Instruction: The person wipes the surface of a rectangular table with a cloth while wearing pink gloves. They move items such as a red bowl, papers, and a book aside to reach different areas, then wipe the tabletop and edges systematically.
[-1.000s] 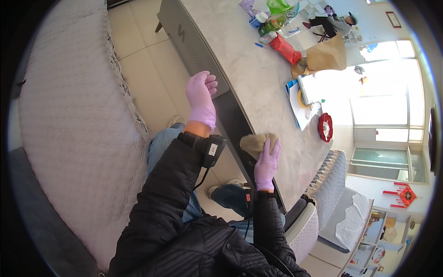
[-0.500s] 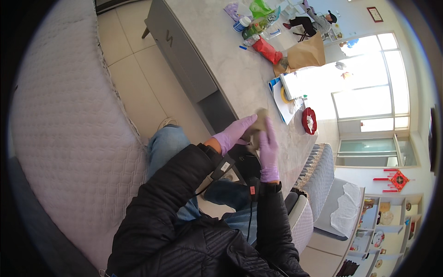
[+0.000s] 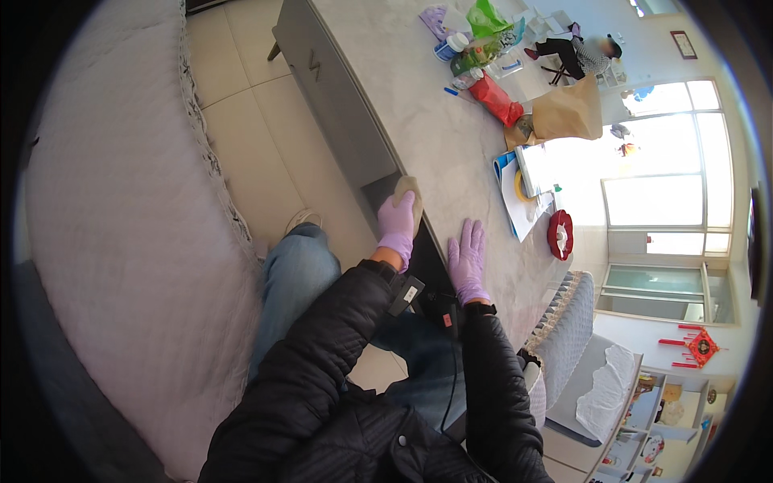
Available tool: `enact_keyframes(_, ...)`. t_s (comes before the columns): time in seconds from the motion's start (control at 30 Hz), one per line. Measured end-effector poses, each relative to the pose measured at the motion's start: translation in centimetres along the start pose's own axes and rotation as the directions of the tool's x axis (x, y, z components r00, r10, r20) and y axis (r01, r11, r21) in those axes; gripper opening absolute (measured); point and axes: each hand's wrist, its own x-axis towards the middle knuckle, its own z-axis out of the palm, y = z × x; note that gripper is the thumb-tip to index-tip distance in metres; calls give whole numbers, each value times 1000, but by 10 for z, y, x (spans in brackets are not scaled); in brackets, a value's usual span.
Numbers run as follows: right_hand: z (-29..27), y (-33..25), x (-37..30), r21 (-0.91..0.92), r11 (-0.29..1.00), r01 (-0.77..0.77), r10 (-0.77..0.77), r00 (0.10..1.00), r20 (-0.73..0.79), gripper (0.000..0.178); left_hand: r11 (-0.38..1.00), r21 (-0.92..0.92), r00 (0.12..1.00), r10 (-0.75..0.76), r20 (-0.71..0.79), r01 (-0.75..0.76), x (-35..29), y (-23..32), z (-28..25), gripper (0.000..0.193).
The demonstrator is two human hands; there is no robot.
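Note:
My left hand (image 3: 396,222), in a purple glove, closes on a folded khaki cloth (image 3: 410,190). The cloth lies against the edge of the marble-patterned tabletop (image 3: 447,157), above an open compartment (image 3: 378,191) in the grey table front. To its right, my right hand (image 3: 467,262), gloved the same way, rests flat on the tabletop with its fingers stretched out and holds nothing. My left palm is hidden from view.
Farther along the table are papers (image 3: 515,197), a red dish (image 3: 560,235), a brown paper bag (image 3: 568,110), a red packet (image 3: 496,98) and a white-lidded tub (image 3: 451,47). A quilted sofa (image 3: 121,241) stands at left. Another person (image 3: 592,58) sits far off.
My hands were together around the cloth above the table edge. They have parted: the left has taken the cloth to the edge, the right now lies flat on the tabletop.

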Motion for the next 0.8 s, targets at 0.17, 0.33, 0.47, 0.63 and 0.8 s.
enact_keyframes(0.17, 6, -3, -2, -45, 999, 22, -26, 996, -88, 66, 991, -36, 984, 120, -135, -126, -1, -17, 11, 39)
enact_keyframes(0.33, 4, -5, -1, -38, 999, 18, -22, 993, -114, 65, 989, 88, 991, 126, -44, -122, -32, -30, 11, 40)
enact_keyframes(0.47, 5, -3, -3, -40, 999, 23, -28, 993, -113, 66, 986, 70, 984, 157, -87, -151, 9, -13, 11, 41)
enact_keyframes(0.63, 7, -2, -4, -46, 999, 9, -14, 993, -115, 66, 960, 223, 981, 185, -61, -167, -11, -37, 14, 39)
enact_keyframes(0.8, 8, -3, -2, -41, 997, -71, 69, 996, -55, 65, 955, 178, 969, 246, -21, -239, -49, -56, 16, 33)
